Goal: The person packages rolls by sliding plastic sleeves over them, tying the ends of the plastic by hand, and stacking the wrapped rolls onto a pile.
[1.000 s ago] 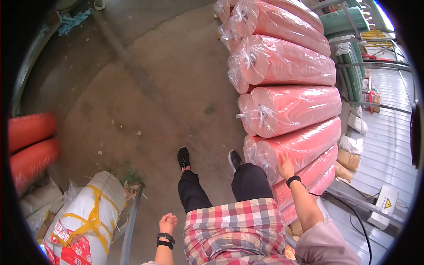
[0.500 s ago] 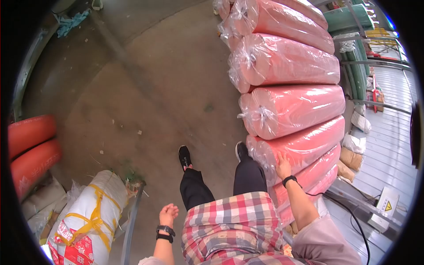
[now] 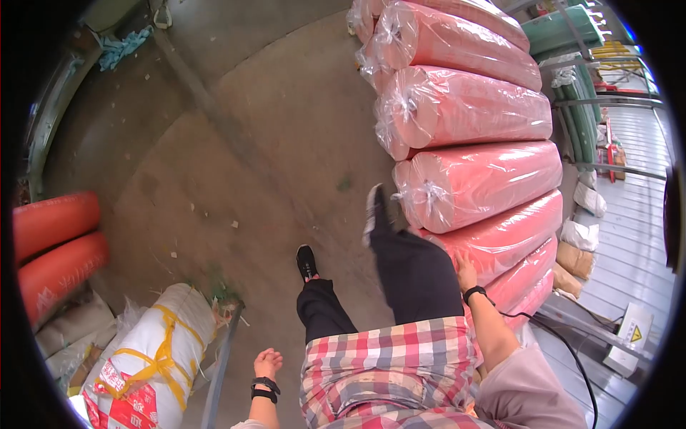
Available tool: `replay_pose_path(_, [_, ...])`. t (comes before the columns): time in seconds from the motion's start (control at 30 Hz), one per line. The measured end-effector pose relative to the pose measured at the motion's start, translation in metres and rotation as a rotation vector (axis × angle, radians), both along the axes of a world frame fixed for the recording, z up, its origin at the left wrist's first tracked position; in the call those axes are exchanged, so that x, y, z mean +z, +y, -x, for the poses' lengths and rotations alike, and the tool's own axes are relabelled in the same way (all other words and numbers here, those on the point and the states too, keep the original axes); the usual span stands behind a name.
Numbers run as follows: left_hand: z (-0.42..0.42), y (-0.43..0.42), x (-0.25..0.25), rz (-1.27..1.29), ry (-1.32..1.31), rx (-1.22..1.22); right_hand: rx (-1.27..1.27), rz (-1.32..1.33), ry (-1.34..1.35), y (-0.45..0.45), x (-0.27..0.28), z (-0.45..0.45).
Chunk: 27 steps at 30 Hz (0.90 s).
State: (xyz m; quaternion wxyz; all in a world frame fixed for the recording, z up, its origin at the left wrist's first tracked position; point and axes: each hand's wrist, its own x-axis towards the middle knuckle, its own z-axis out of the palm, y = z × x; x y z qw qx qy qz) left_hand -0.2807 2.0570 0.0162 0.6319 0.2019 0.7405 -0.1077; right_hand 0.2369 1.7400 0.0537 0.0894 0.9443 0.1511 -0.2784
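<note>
My right hand rests against the end of a pink roll wrapped in clear plastic. Its fingers lie extended on the wrap without closing round it, and some fingertips are hard to make out. My left hand hangs low beside my checked apron, with nothing in it; the fingers are loosely bent and slightly apart. Another wrapped pink roll, its plastic gathered at the end, lies just beyond the one I touch. Nearer to me, a further pink roll is partly covered by my right arm.
More pink rolls are stacked ahead on the right. At lower left stand a white bale tied with yellow strap and a metal bar. Red-orange rolls lie at left. A black cable runs near a warning-labelled box.
My right foot has swung forward and left, beside the roll ends. The view has shifted slightly. My right hand stays against the roll, while my left hand hangs a little lower.
</note>
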Motion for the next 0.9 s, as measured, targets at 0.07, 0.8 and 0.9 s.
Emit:
replay_pose_path(0.07, [-0.023,0.01,0.007,-0.038,-0.054,-0.007,-0.06,0.019,0.025,0.005,0.002,0.004])
replay_pose_path(0.8, [-0.024,0.022,0.027,-0.193,0.006,0.131,-0.044,0.043,0.097,-0.032,-0.037,-0.015])
replay_pose_path(0.9, [-0.039,0.013,0.045,-0.131,-0.057,0.269,-0.121,0.105,0.182,0.005,-0.008,-0.025])
